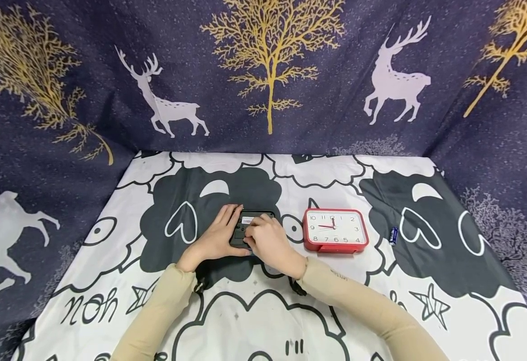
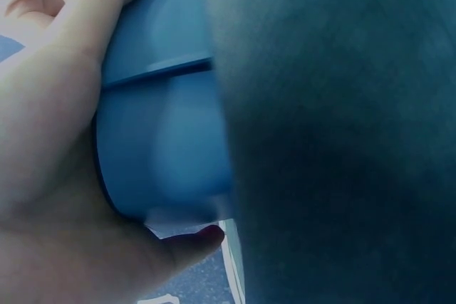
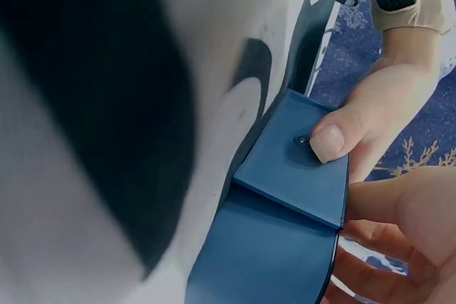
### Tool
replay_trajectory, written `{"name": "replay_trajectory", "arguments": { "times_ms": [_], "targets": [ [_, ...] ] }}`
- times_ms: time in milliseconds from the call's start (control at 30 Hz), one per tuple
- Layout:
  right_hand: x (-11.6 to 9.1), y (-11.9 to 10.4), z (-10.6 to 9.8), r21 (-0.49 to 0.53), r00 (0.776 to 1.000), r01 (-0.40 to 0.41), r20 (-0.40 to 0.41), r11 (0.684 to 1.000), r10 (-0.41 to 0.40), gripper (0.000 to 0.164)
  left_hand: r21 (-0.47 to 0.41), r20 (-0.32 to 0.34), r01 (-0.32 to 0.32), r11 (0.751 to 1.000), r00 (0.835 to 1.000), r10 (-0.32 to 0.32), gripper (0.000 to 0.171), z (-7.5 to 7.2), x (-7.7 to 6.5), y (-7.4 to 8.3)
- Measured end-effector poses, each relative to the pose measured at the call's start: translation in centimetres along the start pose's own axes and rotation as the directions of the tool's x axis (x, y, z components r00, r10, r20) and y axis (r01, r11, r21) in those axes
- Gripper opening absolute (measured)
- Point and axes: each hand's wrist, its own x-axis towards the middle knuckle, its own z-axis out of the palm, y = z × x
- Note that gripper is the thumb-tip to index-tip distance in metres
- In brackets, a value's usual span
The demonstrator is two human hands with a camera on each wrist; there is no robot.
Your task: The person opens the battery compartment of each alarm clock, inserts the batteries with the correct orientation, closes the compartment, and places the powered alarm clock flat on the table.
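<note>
A blue clock [image 3: 285, 169] lies face down, its black back [image 1: 239, 233] up, with a white barcode label on it. My left hand [image 1: 214, 240] grips its left side, the thumb on the near blue side beside a small screw, a finger round the far edge. In the left wrist view the blue case [image 2: 167, 140] sits in the hollow of that hand. My right hand [image 1: 273, 246] has its fingers bent down onto the back's right half; what the fingertips touch is hidden. From the right wrist view, curled fingers of that hand [image 3: 410, 229] show beyond the case.
Right of the hands stands a red clock [image 1: 335, 247] with a white dial, face up toward me. Farther right, a small blue battery [image 1: 393, 236] lies on the printed black-and-white cloth [image 1: 254, 291]. A dark curtain [image 1: 308, 115] with deer and trees closes the back.
</note>
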Motion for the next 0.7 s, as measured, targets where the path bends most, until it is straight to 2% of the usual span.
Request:
{"name": "replay_trajectory", "arguments": {
  "times_ms": [167,333,533,700],
  "targets": [
    [0.24,-0.05,-0.19,0.051,0.998,-0.053,-0.018,0.997,0.054,0.006,0.015,0.018,0.019,1.000,1.000,-0.019,0.115,-0.12,0.26,0.13],
    [0.31,-0.24,-0.25,0.070,0.993,-0.121,0.008,0.990,0.121,0.009,0.007,0.020,0.019,1.000,1.000,-0.019,0.115,-0.10,0.36,0.26],
    [0.29,-0.40,0.19,0.102,0.989,-0.148,0.002,0.984,0.149,0.010,0.004,-0.009,0.000,1.000,1.000,0.000,0.114,0.07,0.16,0.21],
    [0.59,-0.20,0.33,0.149,0.983,-0.180,0.055,0.972,0.173,0.012,0.017,-0.014,-0.004,1.000,1.000,0.004,0.114,0.13,0.07,0.15]
  ]
}}
